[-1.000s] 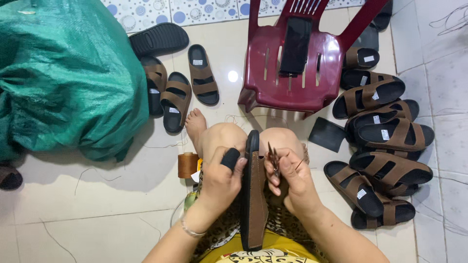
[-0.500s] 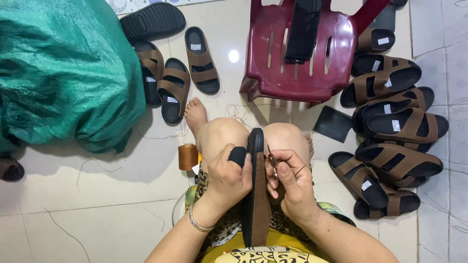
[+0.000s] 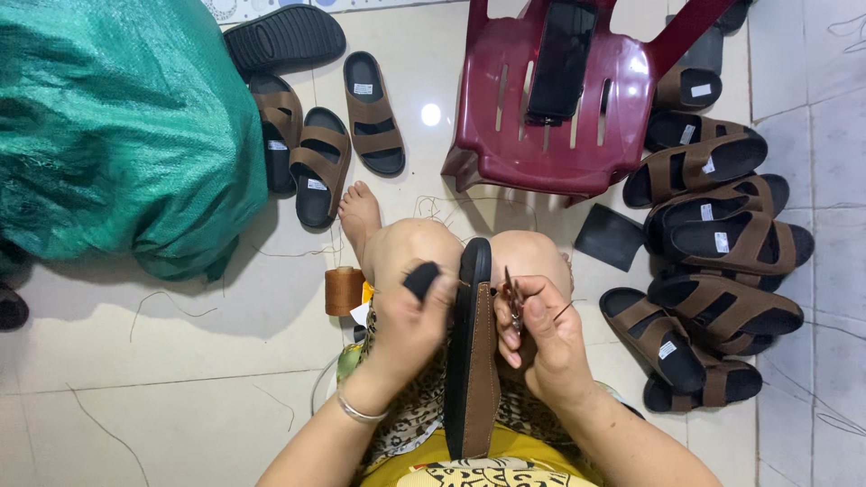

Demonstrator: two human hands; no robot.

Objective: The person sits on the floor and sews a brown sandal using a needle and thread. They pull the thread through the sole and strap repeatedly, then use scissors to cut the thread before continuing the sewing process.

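A brown sandal with a black sole (image 3: 473,361) stands on its edge between my knees. My left hand (image 3: 408,326) grips it from the left side, a black guard on the thumb. My right hand (image 3: 539,338) presses against the brown strap on the right and pinches a small metal tool (image 3: 511,298), perhaps scissors or a needle, with thin thread trailing from it. A spool of brown thread (image 3: 343,290) stands on the floor by my left knee.
A dark red plastic chair (image 3: 577,99) with a black phone (image 3: 561,59) on its seat stands ahead. Several finished brown sandals (image 3: 722,261) pile up at the right, more (image 3: 334,135) at upper left. A big green sack (image 3: 117,126) fills the left.
Both hands and the sandal sit a little lower in view. My right hand has drawn in closer to the strap with the metal tool.
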